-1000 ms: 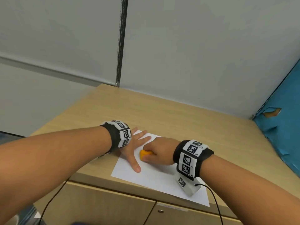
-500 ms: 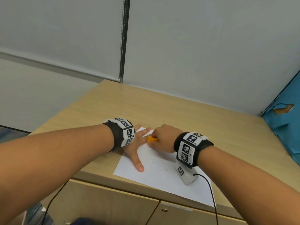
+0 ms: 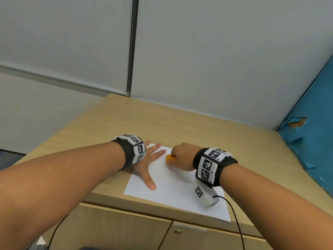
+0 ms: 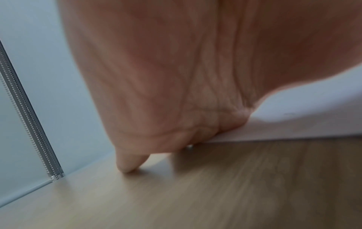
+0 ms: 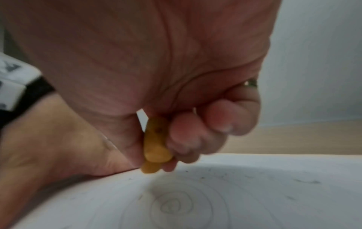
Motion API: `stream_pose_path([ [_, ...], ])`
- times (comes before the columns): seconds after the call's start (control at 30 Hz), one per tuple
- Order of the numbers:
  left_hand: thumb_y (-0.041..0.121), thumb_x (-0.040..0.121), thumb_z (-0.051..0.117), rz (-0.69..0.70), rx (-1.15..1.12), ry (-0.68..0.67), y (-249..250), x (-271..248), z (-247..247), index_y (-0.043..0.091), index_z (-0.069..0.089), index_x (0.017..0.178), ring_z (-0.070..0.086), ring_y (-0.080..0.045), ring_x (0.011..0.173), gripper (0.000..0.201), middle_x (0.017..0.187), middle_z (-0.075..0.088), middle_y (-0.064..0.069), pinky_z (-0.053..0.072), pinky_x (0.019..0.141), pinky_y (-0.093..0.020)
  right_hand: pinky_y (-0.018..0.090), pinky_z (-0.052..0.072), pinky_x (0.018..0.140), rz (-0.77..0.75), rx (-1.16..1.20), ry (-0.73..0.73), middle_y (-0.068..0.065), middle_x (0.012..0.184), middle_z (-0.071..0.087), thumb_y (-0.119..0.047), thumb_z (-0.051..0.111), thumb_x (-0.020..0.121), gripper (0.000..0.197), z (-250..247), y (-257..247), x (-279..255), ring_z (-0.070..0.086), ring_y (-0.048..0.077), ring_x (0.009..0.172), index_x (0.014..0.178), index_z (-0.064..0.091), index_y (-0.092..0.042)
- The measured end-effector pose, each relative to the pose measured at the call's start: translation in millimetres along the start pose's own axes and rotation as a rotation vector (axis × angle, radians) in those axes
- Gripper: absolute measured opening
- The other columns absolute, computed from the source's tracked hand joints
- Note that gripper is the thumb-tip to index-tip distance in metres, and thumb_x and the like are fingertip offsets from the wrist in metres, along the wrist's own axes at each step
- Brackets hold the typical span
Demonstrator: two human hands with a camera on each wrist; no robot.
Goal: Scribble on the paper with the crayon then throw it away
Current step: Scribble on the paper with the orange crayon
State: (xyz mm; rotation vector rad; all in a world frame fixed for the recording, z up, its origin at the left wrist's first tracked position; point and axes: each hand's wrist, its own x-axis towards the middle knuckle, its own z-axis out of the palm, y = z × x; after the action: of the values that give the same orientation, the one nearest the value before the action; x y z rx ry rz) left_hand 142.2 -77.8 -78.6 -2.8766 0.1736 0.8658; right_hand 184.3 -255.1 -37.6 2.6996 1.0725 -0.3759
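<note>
A white sheet of paper (image 3: 173, 193) lies near the front edge of the wooden desk (image 3: 180, 127). My left hand (image 3: 149, 165) lies flat on the sheet's left part, fingers spread and straight. My right hand (image 3: 182, 156) grips a stubby orange crayon (image 3: 169, 157) at the sheet's far edge, its tip down on the paper. In the right wrist view the crayon (image 5: 154, 145) sits pinched between thumb and curled fingers, above faint spiral lines and dark flecks on the paper (image 5: 254, 193). The left wrist view shows my palm (image 4: 176, 77) pressing the paper's edge (image 4: 293, 131).
A pale wall with a metal strip (image 3: 131, 51) stands behind the desk. A blue partition (image 3: 310, 138) with torn patches borders the desk on the right. Cabinet doors (image 3: 126, 231) sit below the front edge. A white camera block (image 3: 205, 195) with a black cable hangs under my right wrist.
My right hand has carried the crayon away from me and to the right, from beside the left thumb to the sheet's far edge. The left hand stays flat on the paper.
</note>
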Motion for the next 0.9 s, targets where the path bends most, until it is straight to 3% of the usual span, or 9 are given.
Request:
stream_pose_path([
  [0.13, 0.103, 0.039, 0.054, -0.043, -0.035, 0.022, 4.3, -10.2, 3.6, 0.042, -0.029, 0.151, -0.026, -0.033, 0.151, 0.152, 0.162, -0.035, 0.009, -0.003, 0.120, -0.064, 0.028, 0.043, 0.063, 0.145, 0.010, -0.145, 0.001, 0.068, 0.054, -0.037, 0.035, 0.104, 0.042, 11.1, 19.3, -32.9, 0.051, 0.018, 0.061, 0.078, 0.054, -0.011],
  [0.23, 0.101, 0.053, 0.050, -0.142, -0.063, 0.036, 17.4, -26.7, 9.0, 0.035, -0.022, 0.156, -0.012, -0.036, 0.154, 0.142, 0.166, -0.028, 0.003, 0.004, 0.122, -0.060, 0.032, 0.046, 0.077, 0.179, 0.008, -0.140, 0.004, 0.086, 0.057, -0.040, 0.031, 0.105, 0.042, 23.0, 29.4, -38.6, 0.057, 0.025, 0.081, 0.093, 0.056, -0.010],
  [0.3, 0.097, 0.068, 0.044, -0.175, -0.048, 0.052, 29.2, -41.9, 12.5, 0.027, -0.010, 0.161, 0.009, -0.039, 0.154, 0.128, 0.170, -0.009, -0.007, 0.016, 0.122, -0.055, 0.032, 0.045, 0.075, 0.161, -0.009, -0.094, 0.005, 0.092, 0.057, -0.041, 0.030, 0.105, 0.042, 25.9, 34.3, -33.3, 0.056, 0.025, 0.084, 0.091, 0.056, -0.011],
  [0.4, 0.099, 0.070, 0.030, -0.130, 0.110, 0.142, 37.1, -61.0, 16.0, 0.019, 0.031, 0.153, 0.056, -0.034, 0.114, 0.115, 0.145, 0.046, -0.012, 0.048, 0.091, -0.046, 0.029, 0.034, 0.059, 0.127, 0.007, -0.047, 0.002, 0.080, 0.048, -0.042, 0.031, 0.104, 0.043, 26.9, 38.0, -24.4, 0.047, 0.023, 0.074, 0.071, 0.042, -0.018],
  [0.47, 0.098, 0.071, 0.026, -0.085, 0.219, 0.181, 35.2, -67.4, 16.0, 0.018, 0.054, 0.134, 0.062, -0.027, 0.089, 0.105, 0.119, 0.061, -0.007, 0.050, 0.071, -0.038, 0.030, 0.033, 0.057, 0.107, 0.043, -0.006, 0.003, 0.083, 0.046, -0.042, 0.033, 0.103, 0.044, 26.6, 39.6, -20.1, 0.046, 0.025, 0.073, 0.067, 0.040, -0.018],
  [0.53, 0.094, 0.075, 0.030, -0.065, 0.253, 0.191, 31.9, -72.8, 8.8, 0.019, 0.061, 0.124, 0.064, -0.025, 0.085, 0.095, 0.107, 0.065, -0.004, 0.052, 0.071, -0.036, 0.031, 0.032, 0.058, 0.065, 0.111, 0.035, 0.002, 0.078, 0.042, -0.041, 0.038, 0.102, 0.043, 28.2, 39.8, -15.9, 0.044, 0.025, 0.069, 0.066, 0.041, -0.017],
  [0.63, 0.091, 0.076, 0.043, -0.050, 0.123, 0.137, 25.1, -72.3, -9.7, 0.023, 0.039, 0.151, 0.055, -0.027, 0.121, 0.101, 0.139, 0.053, -0.004, 0.045, 0.092, -0.040, 0.033, 0.036, 0.060, -0.009, 0.165, 0.090, 0.001, 0.077, 0.038, -0.040, 0.040, 0.102, 0.043, 26.1, 35.8, -13.3, 0.045, 0.027, 0.072, 0.065, 0.039, -0.019],
  [0.73, 0.089, 0.070, 0.057, 0.000, 0.009, 0.086, 20.5, -52.7, -17.1, 0.027, -0.001, 0.162, 0.016, -0.029, 0.153, 0.125, 0.170, 0.007, -0.002, 0.020, 0.121, -0.049, 0.041, 0.046, 0.082, -0.062, 0.112, 0.083, 0.005, 0.095, 0.048, -0.044, 0.038, 0.105, 0.039, 21.4, 26.6, -18.7, 0.053, 0.030, 0.084, 0.077, 0.048, -0.019],
  [0.9, 0.087, 0.064, 0.065, 0.047, 0.030, 0.026, 24.5, -21.0, 1.1, 0.030, -0.027, 0.155, -0.029, -0.030, 0.150, 0.141, 0.163, -0.034, 0.005, -0.008, 0.117, -0.063, 0.035, 0.039, 0.071, -0.282, 0.120, -0.092, 0.002, 0.086, 0.058, -0.047, 0.048, 0.104, 0.034, 16.1, -1.3, -38.7, 0.051, 0.020, 0.078, 0.090, 0.055, -0.017],
])
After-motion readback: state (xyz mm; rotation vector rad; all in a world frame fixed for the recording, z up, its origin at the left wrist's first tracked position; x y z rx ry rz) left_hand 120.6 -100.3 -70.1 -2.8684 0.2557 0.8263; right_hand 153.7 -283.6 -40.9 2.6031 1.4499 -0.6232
